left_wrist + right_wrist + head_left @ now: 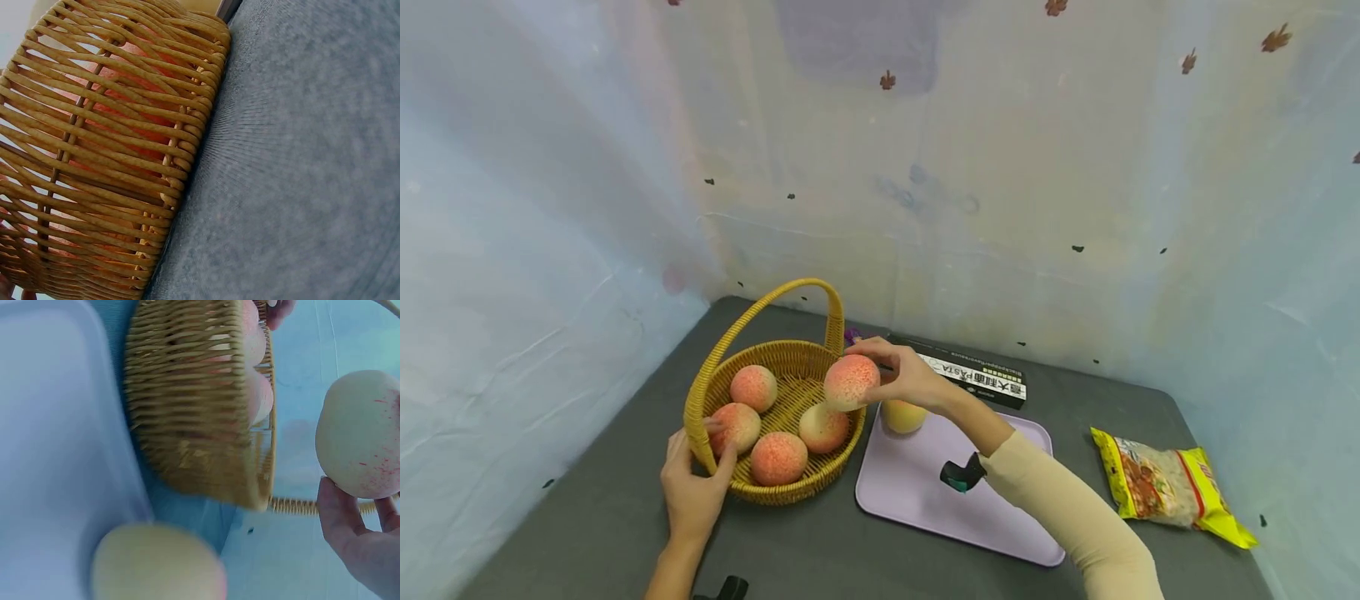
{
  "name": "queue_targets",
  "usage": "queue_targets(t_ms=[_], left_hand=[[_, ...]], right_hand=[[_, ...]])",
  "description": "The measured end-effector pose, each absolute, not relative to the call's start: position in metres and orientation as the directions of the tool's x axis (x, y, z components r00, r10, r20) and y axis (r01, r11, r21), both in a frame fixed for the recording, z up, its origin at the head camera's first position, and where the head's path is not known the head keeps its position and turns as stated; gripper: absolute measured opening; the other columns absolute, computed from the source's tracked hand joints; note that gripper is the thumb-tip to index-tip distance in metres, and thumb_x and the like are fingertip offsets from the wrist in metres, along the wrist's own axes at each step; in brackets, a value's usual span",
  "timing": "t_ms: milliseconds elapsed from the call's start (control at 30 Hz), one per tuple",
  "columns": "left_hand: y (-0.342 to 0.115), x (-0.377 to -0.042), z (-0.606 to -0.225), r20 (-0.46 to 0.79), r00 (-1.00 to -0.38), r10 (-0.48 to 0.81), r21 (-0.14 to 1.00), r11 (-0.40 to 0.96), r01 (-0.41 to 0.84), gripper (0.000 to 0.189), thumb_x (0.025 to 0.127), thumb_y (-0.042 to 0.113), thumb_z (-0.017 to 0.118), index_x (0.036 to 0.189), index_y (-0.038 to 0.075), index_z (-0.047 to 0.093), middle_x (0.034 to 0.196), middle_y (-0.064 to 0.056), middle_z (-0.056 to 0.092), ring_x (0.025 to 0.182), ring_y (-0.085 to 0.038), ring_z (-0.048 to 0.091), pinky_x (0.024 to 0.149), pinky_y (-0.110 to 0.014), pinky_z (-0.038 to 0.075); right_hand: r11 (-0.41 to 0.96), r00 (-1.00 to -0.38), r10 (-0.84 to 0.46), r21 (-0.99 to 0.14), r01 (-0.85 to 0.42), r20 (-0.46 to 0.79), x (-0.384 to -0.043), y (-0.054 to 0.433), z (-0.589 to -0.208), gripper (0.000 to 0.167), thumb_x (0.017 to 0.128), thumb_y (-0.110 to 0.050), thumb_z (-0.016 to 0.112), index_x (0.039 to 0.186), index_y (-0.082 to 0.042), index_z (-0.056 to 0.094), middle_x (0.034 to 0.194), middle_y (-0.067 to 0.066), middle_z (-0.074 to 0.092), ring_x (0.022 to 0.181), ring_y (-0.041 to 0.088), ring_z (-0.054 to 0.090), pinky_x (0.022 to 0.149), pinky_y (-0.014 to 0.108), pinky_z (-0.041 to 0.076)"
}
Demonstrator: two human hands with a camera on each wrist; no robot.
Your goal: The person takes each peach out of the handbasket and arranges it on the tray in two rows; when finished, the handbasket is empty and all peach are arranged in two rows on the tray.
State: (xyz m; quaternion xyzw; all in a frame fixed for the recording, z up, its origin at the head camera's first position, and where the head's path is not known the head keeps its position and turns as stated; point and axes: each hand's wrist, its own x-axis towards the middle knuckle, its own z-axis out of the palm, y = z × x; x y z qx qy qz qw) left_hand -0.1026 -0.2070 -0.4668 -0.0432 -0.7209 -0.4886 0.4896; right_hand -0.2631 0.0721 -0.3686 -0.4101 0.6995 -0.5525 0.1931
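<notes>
1. Head view: soft, even light; faint sheen on the sheeting (985, 217).
2. Left wrist: basket (115, 134) crisp, bench (319, 162) softly blurred.
3. Right wrist: bluish cast; lower peach (159, 565) out of focus.

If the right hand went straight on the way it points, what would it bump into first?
Probably the handle of the basket, which shows just beyond the peach the right hand holds. Depth is unclear, though: it might instead pass under the handle's arch, over the other peaches.

Free gap right of basket handle (722, 348)
</notes>
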Motion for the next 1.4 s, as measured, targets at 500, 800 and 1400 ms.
queue_targets(t_ms=[500,800,1400], left_hand=[[-0.211,-0.105,-0.459,0.730,-0.514,-0.450,0.683,0.504,0.529,0.031,0.070,-0.024,0.069,0.099,-0.016,0.066,0.099,-0.034,0.061,0.105,-0.024,0.053,0.096,-0.021,0.035],[-0.227,-0.114,-0.488,0.718,-0.525,-0.456,0.694,0.517,0.501,0.034,0.069,-0.022,0.072,0.102,-0.013,0.068,0.100,-0.031,0.064,0.109,-0.020,0.053,0.097,-0.021,0.035],[-0.224,-0.116,-0.498,0.702,-0.560,-0.440,0.708,0.516,0.482,0.032,0.072,-0.016,0.075,0.103,-0.009,0.071,0.103,-0.026,0.066,0.109,-0.018,0.053,0.097,-0.022,0.036]], right_hand=[[0.145,-0.779,-0.615,-0.953,-0.264,0.123,-0.256,0.172,-0.390,0.065,0.079,0.002,0.080,0.139,-0.005,0.056,0.148,0.018,0.043,0.125,0.025,0.052,0.099,0.038,0.049],[0.195,-0.845,-0.529,-0.957,-0.215,0.082,-0.250,0.212,-0.403,0.069,0.081,0.000,0.080,0.143,0.000,0.050,0.150,0.018,0.041,0.120,0.027,0.056,0.093,0.030,0.052],[0.250,-0.911,-0.404,-0.950,-0.190,0.076,-0.251,0.233,-0.462,0.070,0.078,0.002,0.081,0.141,0.004,0.051,0.143,0.020,0.048,0.116,0.028,0.055,0.094,0.038,0.048]])
